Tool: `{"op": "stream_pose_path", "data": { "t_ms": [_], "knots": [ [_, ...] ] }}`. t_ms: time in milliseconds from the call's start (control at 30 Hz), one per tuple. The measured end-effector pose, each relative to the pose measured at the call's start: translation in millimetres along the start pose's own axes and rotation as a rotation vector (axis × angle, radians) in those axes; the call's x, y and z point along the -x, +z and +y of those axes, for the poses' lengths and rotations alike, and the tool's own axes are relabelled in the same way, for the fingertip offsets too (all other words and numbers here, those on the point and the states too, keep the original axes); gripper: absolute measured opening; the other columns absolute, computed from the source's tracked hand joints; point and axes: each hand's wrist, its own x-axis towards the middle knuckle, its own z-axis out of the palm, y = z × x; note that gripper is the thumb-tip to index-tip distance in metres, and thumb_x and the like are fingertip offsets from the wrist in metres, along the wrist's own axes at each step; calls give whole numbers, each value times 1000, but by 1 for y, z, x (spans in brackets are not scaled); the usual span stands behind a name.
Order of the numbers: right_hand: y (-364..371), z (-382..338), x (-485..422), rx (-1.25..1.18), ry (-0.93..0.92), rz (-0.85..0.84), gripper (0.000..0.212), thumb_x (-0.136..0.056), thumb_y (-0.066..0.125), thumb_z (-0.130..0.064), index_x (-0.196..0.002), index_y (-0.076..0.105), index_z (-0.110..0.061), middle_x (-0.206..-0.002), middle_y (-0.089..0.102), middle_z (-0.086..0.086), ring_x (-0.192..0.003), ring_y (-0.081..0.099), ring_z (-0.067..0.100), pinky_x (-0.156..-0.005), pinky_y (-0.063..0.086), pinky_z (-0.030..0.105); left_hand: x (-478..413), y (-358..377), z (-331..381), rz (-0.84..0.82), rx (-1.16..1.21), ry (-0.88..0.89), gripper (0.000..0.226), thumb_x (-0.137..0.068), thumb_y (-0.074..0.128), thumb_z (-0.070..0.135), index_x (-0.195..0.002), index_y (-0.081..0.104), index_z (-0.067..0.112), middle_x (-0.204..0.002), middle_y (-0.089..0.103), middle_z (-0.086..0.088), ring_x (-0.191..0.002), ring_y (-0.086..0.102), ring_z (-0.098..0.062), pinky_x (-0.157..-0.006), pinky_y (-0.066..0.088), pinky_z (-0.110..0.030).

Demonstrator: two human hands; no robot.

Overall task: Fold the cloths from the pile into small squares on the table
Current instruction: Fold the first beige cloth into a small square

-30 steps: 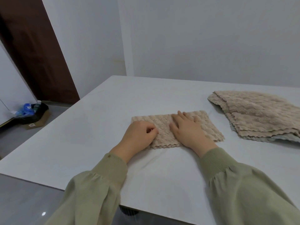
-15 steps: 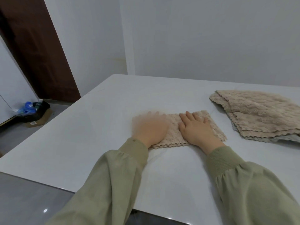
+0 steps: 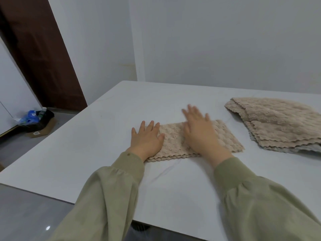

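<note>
Pressing flat with straight fingers, your left hand (image 3: 145, 140) covers the left end of the beige textured folded cloth (image 3: 173, 145); your blurred right hand (image 3: 199, 134) spreads open over its middle. Its long axis runs left-right on the white tabletop (image 3: 104, 136).

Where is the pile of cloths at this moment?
In the head view, the pile lies at the right side of the table, apart from and right of the folded cloth under the left hand and right hand.
</note>
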Motion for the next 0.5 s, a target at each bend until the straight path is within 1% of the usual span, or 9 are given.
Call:
{"op": "stream_pose_path", "data": {
  "t_ms": [67, 100, 133, 267, 367, 433, 500],
  "knots": [
    [19, -13, -1, -15, -76, -225, 51, -101, 17, -37, -151, 13, -27, -159, 6, -2, -146, 4, 17, -116, 2, 47, -1, 0, -1, -2, -2, -4, 56, -99, 12, 44, -151, 2, 26, -160, -4, 5, -146, -10, -22, -116, -3, -52],
    [24, -8, -2, 4, -66, -295, 51, -101, 15, -39, -150, 13, -29, -159, 6, -3, -146, 4, 17, -116, 2, 48, -1, 0, -1, -2, -4, -3, 55, -99, 12, 44, -151, 2, 26, -160, -4, 5, -146, -10, -22, -116, -3, -52],
    [24, 1, -4, 20, -28, -323, 51, -100, 13, -40, -150, 11, -31, -159, 6, -4, -146, 4, 17, -116, 1, 49, -1, 0, -1, -3, -2, -1, 55, -99, 12, 44, -151, 2, 26, -160, -4, 5, -146, -10, -22, -116, -3, -52],
    [9, 46, -5, 118, 187, -329, 53, -99, 9, -41, -151, 5, -30, -159, 0, -4, -147, 2, 18, -116, 1, 51, -1, 0, -1, -12, 11, 0, 56, -99, 12, 45, -151, 3, 27, -160, -4, 5, -146, -10, -23, -116, -3, -53],
    [5, 60, -1, 122, 277, -328, 54, -99, 10, -38, -151, 6, -27, -160, 0, -4, -147, 0, 18, -116, -1, 52, 0, -1, 1, -22, -13, -44, 56, -99, 12, 44, -151, 4, 25, -160, -4, 5, -145, -12, -24, -115, -5, -55],
    [6, 60, -1, 108, 284, -316, 54, -99, 11, -36, -151, 7, -26, -160, 1, -3, -147, 0, 18, -115, -1, 52, 1, -5, 9, 55, -56, -44, 55, -99, 13, 41, -151, 7, 23, -160, -4, 4, -145, -15, -26, -114, -6, -56],
    [8, 59, 0, 106, 280, -303, 54, -99, 11, -36, -151, 7, -25, -160, 1, -3, -147, 0, 19, -115, 0, 52, 2, -9, 29, 216, -66, 74, 54, -100, 13, 37, -151, 6, 21, -159, -6, 3, -145, -16, -25, -114, -6, -53]
  ]
}}
